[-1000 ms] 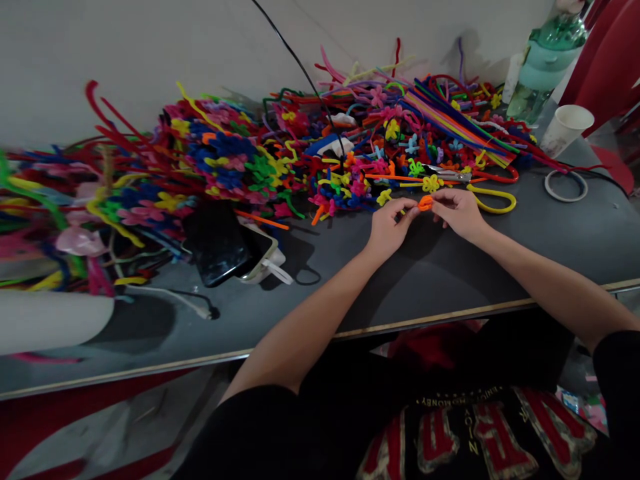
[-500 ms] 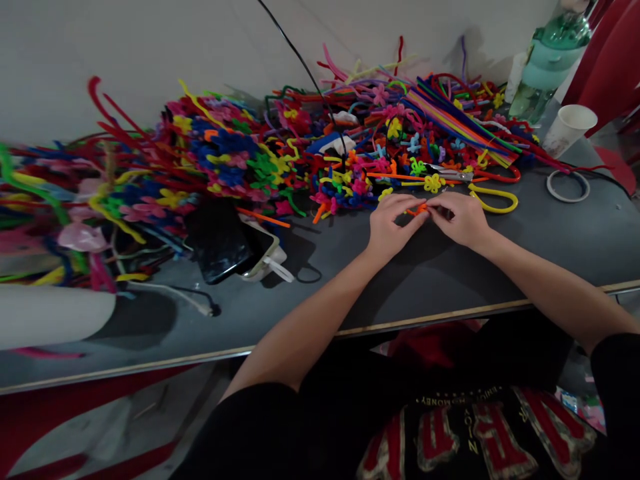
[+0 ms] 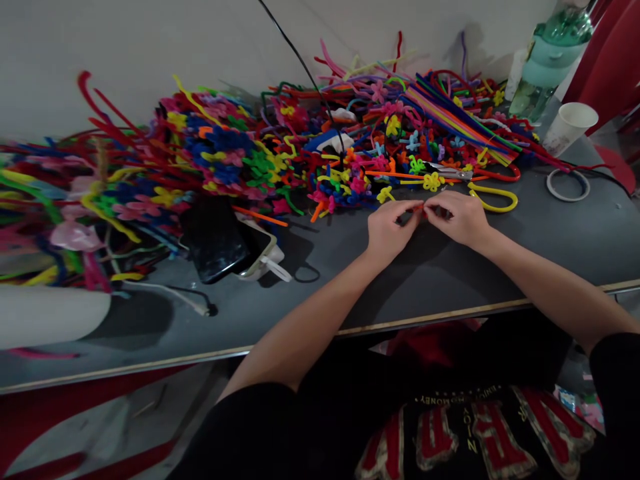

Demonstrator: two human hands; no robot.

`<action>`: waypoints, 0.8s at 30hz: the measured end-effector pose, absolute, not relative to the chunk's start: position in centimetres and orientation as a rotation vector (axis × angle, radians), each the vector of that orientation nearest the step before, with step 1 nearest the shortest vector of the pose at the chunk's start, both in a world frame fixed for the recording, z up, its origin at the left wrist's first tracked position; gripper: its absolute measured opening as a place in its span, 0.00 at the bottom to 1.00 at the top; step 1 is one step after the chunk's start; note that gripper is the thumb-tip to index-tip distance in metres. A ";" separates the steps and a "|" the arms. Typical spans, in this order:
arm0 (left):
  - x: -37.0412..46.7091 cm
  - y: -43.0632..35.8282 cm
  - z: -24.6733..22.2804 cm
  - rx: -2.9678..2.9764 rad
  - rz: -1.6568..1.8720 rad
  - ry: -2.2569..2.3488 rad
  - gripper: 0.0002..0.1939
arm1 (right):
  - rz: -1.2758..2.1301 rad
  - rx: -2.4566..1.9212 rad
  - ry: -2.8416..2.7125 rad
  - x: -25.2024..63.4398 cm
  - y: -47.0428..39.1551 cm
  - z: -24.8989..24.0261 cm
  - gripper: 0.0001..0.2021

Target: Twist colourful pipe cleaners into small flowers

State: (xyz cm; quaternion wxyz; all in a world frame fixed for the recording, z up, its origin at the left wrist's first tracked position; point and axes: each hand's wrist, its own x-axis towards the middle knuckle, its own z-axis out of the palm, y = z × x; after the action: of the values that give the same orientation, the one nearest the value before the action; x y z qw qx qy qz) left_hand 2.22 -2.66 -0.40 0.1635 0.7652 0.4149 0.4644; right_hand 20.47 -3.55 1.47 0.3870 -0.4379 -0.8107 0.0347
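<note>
Above the grey table, both my hands meet fingertip to fingertip. My left hand is closed in a pinch on a small orange pipe cleaner piece, mostly hidden by the fingers. From the other side my right hand pinches the same piece. Just beyond the fingers lie a yellow pipe cleaner flower and scissors or pliers with metal jaws. A yellow loop, perhaps their handle, rests beside my right hand.
A heap of coloured pipe cleaners and flowers runs along the wall. Left of my arms are a black phone and a white cable. At the right stand a paper cup, a green bottle and a tape roll.
My fingers have shifted slightly around the orange piece, and less of it shows now. The left fingertips have curled in closer to the right ones. The view has moved a little.
</note>
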 end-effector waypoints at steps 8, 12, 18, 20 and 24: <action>2.6 -2.6 0.0 1.953 1.299 1.223 0.11 | 0.147 -1.068 -2.055 20.3 -3.7 1.8 0.11; 2.7 -2.8 0.0 1.916 1.327 1.284 0.11 | 0.199 -1.028 -2.029 20.1 -3.9 1.7 0.11; 2.6 -2.7 -0.2 1.862 1.351 1.229 0.12 | 0.585 -1.069 -1.839 20.3 -3.5 1.6 0.11; 2.6 -2.6 -0.4 1.817 1.376 1.210 0.13 | 0.611 -1.075 -1.851 20.7 -3.1 1.5 0.13; 2.6 -2.5 -0.4 1.755 1.426 1.195 0.13 | 0.611 -1.068 -2.028 21.0 -2.5 1.2 0.12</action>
State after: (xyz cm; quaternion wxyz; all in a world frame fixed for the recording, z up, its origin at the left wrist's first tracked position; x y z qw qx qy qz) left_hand 2.62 -2.45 -0.44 0.2878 0.6572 0.4474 0.5341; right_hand 21.00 -2.49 1.20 0.3752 -0.4172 -0.7926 0.2387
